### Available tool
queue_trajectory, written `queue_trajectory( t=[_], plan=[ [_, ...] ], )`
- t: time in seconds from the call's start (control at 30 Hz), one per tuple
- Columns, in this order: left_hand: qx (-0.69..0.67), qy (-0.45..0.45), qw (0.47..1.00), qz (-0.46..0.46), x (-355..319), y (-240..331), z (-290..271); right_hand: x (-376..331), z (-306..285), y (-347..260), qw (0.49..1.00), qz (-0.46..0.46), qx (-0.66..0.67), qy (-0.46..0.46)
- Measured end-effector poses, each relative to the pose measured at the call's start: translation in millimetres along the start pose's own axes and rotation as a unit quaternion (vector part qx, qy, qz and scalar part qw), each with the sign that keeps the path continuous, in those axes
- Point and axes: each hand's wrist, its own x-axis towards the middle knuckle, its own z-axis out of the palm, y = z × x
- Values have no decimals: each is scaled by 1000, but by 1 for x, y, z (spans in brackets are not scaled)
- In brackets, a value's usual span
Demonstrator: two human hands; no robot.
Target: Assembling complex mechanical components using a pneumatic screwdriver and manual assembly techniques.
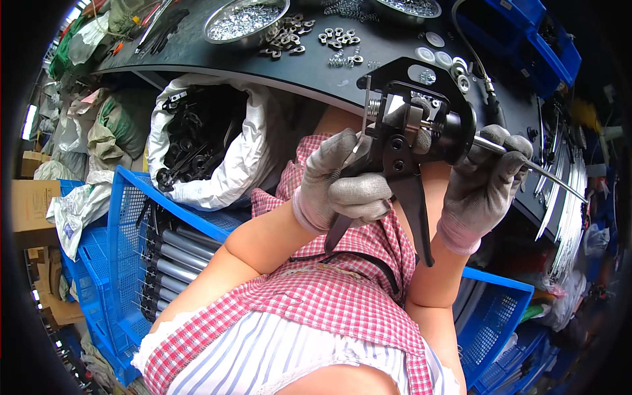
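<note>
Black metal caulking-gun frame, with its trigger and long handle hanging down, is held up in the air in front of the person's chest, just off the near edge of the dark workbench. Left hand, in a grey knitted glove, is wrapped around the grip and trigger part, fingers curled tight about it, thumb and forefinger pinching a thin flat metal strip that stands upright at the frame's left end. Right hand, gloved the same way, is closed round the silver steel push rod where it leaves the frame's round black end, and the rod runs on past the fingers toward the right and slightly down. A coil spring and a bright square plate show inside the frame (the small parts there are too crowded to tell apart). On the bench, toward its far edge, stand two round metal bowls of small bright hardware, with loose black clips and washers scattered just beside them nearer the middle. Below the bench's near edge a white woven sack full of black metal parts leans open, and beside it a blue plastic mesh crate holds grey tubes lying in rows.
</note>
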Motion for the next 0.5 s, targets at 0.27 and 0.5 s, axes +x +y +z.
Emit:
queue_trajectory(
  t=[0.27, 0.5],
  plan=[
    [48, -23, 998, 14, -7, -1, -18, -8, 0, -5, 980, -39, -195, -17],
    [94, 20, 994, 43, -5, -9, -10, -6, -10, -6, 992, 45, -114, 28]
  ],
)
